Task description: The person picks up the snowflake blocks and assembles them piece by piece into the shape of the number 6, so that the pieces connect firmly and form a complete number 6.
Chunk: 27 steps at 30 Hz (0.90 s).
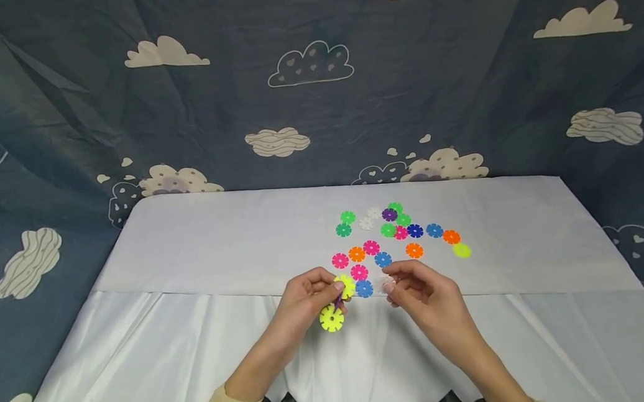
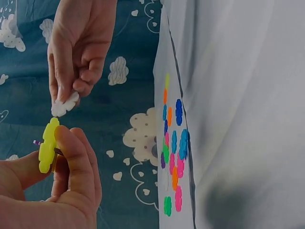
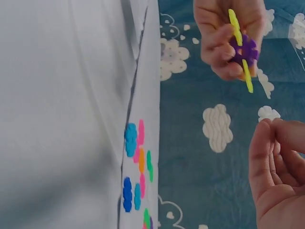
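My left hand point(image 1: 308, 294) grips a small joined piece made of notched plastic discs. It consists of two yellow discs point(image 1: 331, 319) slotted onto opposite edges of a purple disc point(image 3: 249, 51). Between the thumb and fingertips of my right hand point(image 1: 430, 290) is a white notched disc point(image 2: 65, 105), pinched by its edge. In the left wrist view this white disc sits just above the upper yellow disc. Both hands are raised near each other over the front part of the table.
Loose notched discs lie scattered on the white-covered table point(image 1: 219, 252) beyond the hands. Among them are a pink disc point(image 1: 340, 261), an orange disc point(image 1: 414, 250), a light blue disc point(image 1: 364, 288) and a yellow-green disc point(image 1: 462, 250). A dark cloud-patterned curtain point(image 1: 226, 108) hangs behind.
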Motion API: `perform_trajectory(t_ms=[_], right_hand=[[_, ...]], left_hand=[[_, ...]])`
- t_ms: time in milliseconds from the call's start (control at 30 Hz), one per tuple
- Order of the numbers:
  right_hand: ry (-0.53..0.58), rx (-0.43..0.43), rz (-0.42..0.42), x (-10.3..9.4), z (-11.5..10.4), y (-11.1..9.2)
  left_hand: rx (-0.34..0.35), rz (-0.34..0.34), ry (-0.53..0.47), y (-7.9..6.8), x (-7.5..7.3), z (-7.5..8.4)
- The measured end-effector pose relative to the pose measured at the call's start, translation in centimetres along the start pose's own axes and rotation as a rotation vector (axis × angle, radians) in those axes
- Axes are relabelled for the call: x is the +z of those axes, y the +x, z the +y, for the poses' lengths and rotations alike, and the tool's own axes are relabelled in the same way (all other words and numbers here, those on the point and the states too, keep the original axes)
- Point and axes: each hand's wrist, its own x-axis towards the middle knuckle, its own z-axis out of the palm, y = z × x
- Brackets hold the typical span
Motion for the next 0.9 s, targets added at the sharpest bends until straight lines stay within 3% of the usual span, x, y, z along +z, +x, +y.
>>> perform_trajectory(t_ms=[333,667,900], right_hand=[[-0.016,-0.156,0.026,1.4,0.3,-0.4],[-0.119,-0.335,0.026,1.8,0.6,-0.3],[-0.108,-0.344,-0.017,1.7,0.9,-0.2]], left_hand=[[0.005,-0.092,-0.044,-0.3,0.5,-0.1],[-0.02,-0.088,-0.067,-0.1,0.8,-0.5],[-0.043,-0.105,-0.081,0.0,0.7,-0.6]])
